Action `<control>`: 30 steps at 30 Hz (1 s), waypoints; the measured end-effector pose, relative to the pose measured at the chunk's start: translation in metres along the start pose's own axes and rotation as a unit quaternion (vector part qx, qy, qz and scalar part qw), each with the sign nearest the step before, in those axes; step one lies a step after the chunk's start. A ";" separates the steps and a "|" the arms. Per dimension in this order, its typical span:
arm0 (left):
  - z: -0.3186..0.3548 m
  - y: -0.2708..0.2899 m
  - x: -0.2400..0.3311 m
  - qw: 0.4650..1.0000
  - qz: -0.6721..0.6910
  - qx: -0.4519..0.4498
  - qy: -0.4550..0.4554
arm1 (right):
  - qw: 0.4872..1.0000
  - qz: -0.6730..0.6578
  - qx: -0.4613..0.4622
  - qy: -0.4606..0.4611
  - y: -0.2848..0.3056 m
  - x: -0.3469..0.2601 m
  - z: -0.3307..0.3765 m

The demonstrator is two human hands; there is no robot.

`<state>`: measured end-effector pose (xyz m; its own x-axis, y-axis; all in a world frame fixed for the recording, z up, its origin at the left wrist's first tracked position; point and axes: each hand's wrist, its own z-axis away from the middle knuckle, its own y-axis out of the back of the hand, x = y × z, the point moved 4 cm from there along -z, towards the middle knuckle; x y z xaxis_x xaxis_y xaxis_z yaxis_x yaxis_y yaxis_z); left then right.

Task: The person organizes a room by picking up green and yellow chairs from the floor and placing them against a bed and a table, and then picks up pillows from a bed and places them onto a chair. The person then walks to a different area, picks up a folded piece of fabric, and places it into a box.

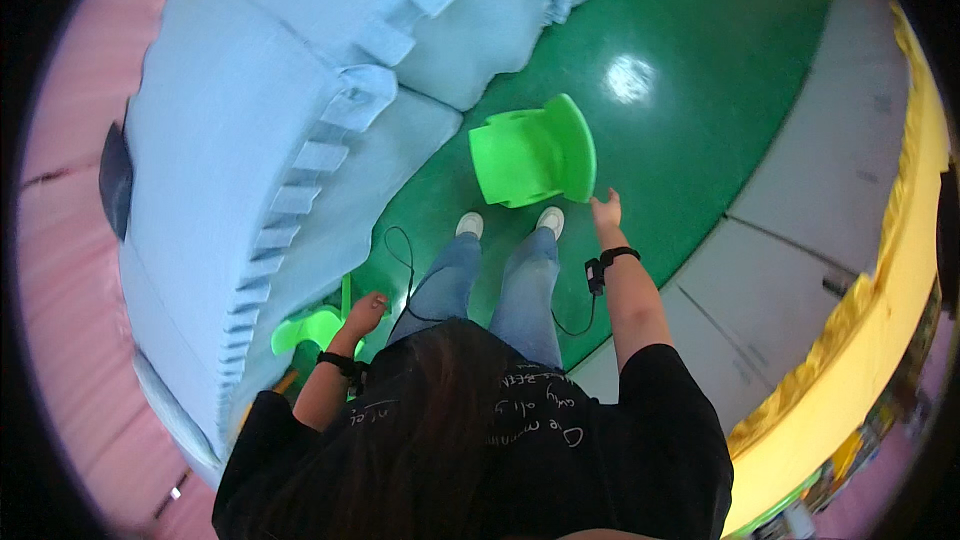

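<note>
A small bright green plastic chair (522,162) stands on the floor just past my feet, its curved backrest on the right. My right hand (607,208) reaches out at that backrest's near edge, thumb and fingers apart. It comes very close to the chair; whether it touches cannot be told. My left hand (368,313) hangs by my left thigh with its fingers curled in, and nothing shows in them. Behind it is a second green plastic piece (308,330), like another small chair, partly hidden by my hand and forearm.
To the left stretches a large bed or sofa with a ruffled light blue cover (230,90). Grey-white cabinets (800,210) with a yellow cloth edge (800,460) line the right. The green floor (690,120) runs between them. A thin black cable (410,260) loops beside my leg.
</note>
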<state>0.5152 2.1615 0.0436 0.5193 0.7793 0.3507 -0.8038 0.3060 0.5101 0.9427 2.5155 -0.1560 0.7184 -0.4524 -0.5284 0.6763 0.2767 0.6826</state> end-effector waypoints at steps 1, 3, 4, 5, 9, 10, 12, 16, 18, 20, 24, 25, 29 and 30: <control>0.010 -0.004 -0.022 0.998 0.028 0.003 0.063 | 0.999 -0.007 -0.003 -0.032 -0.006 -0.007 -0.009; 0.013 -0.022 -0.037 0.994 0.078 0.018 0.069 | 0.998 -0.030 -0.029 -0.046 -0.016 -0.006 -0.033; 0.022 -0.030 -0.037 0.991 0.099 0.022 0.087 | 0.994 -0.058 -0.051 -0.073 -0.022 -0.004 -0.044; 0.029 -0.039 -0.035 0.987 0.120 0.025 0.104 | 0.995 -0.048 -0.063 -0.058 -0.020 -0.002 -0.056; 0.072 -0.090 -0.029 0.987 0.108 0.037 0.112 | 0.979 0.004 -0.187 -0.078 -0.045 -0.037 -0.049; 0.078 -0.102 -0.014 0.986 0.112 0.013 0.124 | 0.973 0.023 -0.196 -0.115 -0.041 -0.035 -0.050; 0.075 -0.119 0.019 0.985 0.121 0.008 0.126 | 0.962 0.032 -0.239 -0.129 -0.036 -0.024 -0.060; 0.112 -0.147 0.016 0.979 0.144 0.063 0.130 | 0.947 0.030 -0.299 -0.112 -0.063 -0.058 -0.011; 0.127 -0.159 0.010 0.961 0.205 0.123 0.142 | 0.933 0.018 -0.343 -0.110 -0.067 -0.091 0.008; 0.154 -0.167 -0.003 0.949 0.237 0.147 0.149 | 0.927 -0.005 -0.351 -0.131 -0.087 -0.106 0.039; 0.178 -0.210 -0.007 0.918 0.319 0.166 0.165 | 0.942 0.076 -0.301 -0.128 -0.102 -0.118 0.012; 0.192 -0.222 -0.018 0.911 0.335 0.168 0.175 | 0.940 0.091 -0.308 -0.117 -0.111 -0.120 0.020; 0.234 -0.273 -0.047 0.876 0.388 0.158 0.240 | 0.943 0.094 -0.302 -0.100 -0.146 -0.134 0.086; 0.242 -0.285 -0.060 0.880 0.373 0.171 0.241 | 0.949 0.081 -0.298 -0.063 -0.154 -0.135 0.097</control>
<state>0.7833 1.8953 0.0675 -0.3649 0.8606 0.3553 -0.6918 -0.5060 0.5152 0.7258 2.4518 -0.1411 0.8210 -0.4507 -0.3504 0.5576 0.7649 0.3225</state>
